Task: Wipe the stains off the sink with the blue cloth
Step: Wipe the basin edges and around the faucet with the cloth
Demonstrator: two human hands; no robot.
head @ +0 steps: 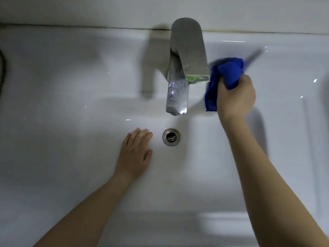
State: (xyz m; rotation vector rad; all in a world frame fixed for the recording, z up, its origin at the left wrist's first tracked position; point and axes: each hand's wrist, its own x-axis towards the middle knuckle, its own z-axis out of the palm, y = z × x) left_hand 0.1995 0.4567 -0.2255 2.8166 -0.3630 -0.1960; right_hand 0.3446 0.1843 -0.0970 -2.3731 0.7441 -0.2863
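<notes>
Cloth: blue cloth (226, 73) bunched in the right hand's (235, 97) grip, on the sink (71, 68) ledge just right of the tap (185, 65).
Left hand (135, 150): flat, holding nothing, beside the drain (171, 137).
Risk: the wad may skip stains, and knuckles may knock the tap.

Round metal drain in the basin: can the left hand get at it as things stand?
Probably yes. The left hand rests flat on the white sink just left of the round metal drain, with nothing between them. The chrome faucet spout ends farther back.
</notes>
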